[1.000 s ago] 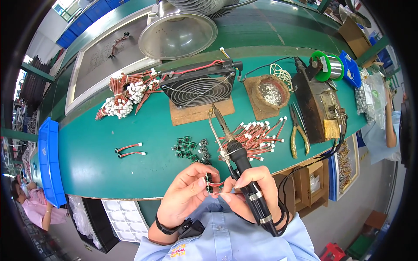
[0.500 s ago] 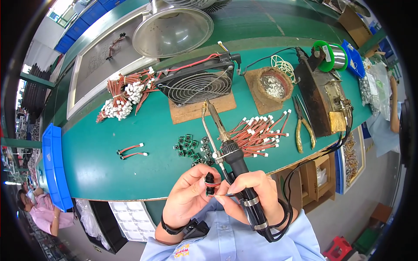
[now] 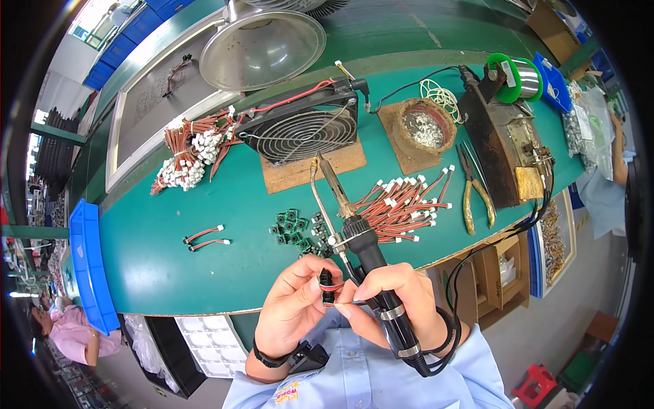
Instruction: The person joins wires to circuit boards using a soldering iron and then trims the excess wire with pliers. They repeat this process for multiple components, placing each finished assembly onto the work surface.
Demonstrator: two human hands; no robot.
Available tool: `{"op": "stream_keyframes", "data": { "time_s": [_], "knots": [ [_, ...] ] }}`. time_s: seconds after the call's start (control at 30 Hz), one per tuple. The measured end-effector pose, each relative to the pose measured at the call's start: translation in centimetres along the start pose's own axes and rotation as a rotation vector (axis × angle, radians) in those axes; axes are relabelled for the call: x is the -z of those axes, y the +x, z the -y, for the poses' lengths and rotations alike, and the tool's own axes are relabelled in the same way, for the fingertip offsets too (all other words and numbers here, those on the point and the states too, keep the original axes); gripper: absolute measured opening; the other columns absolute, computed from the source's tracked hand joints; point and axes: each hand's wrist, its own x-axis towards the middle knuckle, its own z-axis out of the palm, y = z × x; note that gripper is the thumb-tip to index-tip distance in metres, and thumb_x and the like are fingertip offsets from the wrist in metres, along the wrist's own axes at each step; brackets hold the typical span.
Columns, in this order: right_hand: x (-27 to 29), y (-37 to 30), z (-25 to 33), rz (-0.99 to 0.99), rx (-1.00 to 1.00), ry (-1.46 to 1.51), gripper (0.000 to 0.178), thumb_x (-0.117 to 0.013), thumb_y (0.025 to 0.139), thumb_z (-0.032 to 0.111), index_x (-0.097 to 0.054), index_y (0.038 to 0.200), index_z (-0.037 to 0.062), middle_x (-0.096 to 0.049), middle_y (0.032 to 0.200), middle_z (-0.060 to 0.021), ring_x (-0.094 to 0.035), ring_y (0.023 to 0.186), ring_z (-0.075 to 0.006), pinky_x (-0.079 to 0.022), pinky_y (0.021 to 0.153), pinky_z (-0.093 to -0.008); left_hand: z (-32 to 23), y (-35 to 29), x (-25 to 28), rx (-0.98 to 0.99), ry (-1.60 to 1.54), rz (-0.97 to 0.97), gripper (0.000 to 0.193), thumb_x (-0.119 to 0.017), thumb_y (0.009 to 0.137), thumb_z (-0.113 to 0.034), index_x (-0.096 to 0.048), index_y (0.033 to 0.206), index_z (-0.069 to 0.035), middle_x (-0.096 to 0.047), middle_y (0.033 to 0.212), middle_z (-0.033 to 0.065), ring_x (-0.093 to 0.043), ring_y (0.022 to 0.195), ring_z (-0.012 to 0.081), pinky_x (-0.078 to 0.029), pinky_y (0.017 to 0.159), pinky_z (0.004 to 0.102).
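Leftward relative to the fan (image 3: pixel 300 135), the tip of the soldering iron (image 3: pixel 366 251) had swung since the first frame. From my remote seat I judged the black module (image 3: pixel 326 277) light but fragile, its red wires (image 3: pixel 334 288) limp, best held by the edges. It lay between the hands: the left hand (image 3: pixel 293 303) pinched it, while the right hand (image 3: pixel 402 293) was wrapped around the soldering iron, fingertips seemingly closed on the red wires.

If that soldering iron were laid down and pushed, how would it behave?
The soldering iron would probably slide as one stiff piece, since a metal clamp joins the side tube to it. That tube may stop the rounded handle rolling far. The black cables look flexible and would likely drag.
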Motion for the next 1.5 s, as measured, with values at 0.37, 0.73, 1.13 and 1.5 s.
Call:
{"op": "stream_keyframes", "data": {
  "time_s": [0.37,0.73,1.13,1.5],
  "knots": [
    [0.1,-0.1,-0.2,0.046,-0.033,0.055,0.036,-0.074,0.066,-0.004,-0.049,0.09,0.0045,-0.061,0.074,-0.0078,-0.067,0.067,-0.0176,-0.05,0.057,-0.0254,-0.1,-0.2,-0.2,-0.023,0.035,-0.025,0.024,-0.056,0.09,-0.015,-0.052,0.108,0.001,-0.056,0.1,0.007,-0.054,0.092,0.0129,-0.043,0.081,0.0264],
    [0.5,-0.1,-0.5,0.104,-0.09,0.109,0.033,-0.073,0.07,-0.005,-0.048,0.091,0.0033,-0.06,0.08,-0.0071,-0.067,0.072,-0.018,-0.052,0.061,-0.0275,-0.5,-0.4,-0.8,-0.096,0.206,-0.052,0.024,-0.056,0.09,-0.016,-0.051,0.106,0.001,-0.058,0.099,0.0086,-0.055,0.092,0.0147,-0.043,0.081,0.0281],
    [1.0,-0.2,-0.3,0.016,-0.088,-0.08,0.036,-0.07,0.071,-0.007,-0.049,0.098,0.0032,-0.061,0.084,-0.0091,-0.067,0.075,-0.0193,-0.052,0.063,-0.0274,-0.1,-0.5,-3.3,-0.223,0.532,-0.211,0.021,-0.052,0.091,-0.016,-0.043,0.101,0.0,-0.06,0.092,0.0133,-0.059,0.083,0.018,-0.046,0.079,0.0306],
    [3.8,-2.8,-1.3,-0.242,0.106,-0.23,0.047,-0.072,0.075,0.027,-0.049,0.11,0.0051,-0.062,0.078,-0.0099,-0.058,0.068,-0.0223,-0.039,0.081,-0.0391,-0.4,0.4,-2.5,-0.369,0.492,-0.324,0.011,-0.045,0.093,-0.009,-0.04,0.1,-0.002,-0.063,0.092,0.0179,-0.061,0.087,0.0211,-0.047,0.082,0.033]
  ]
}}
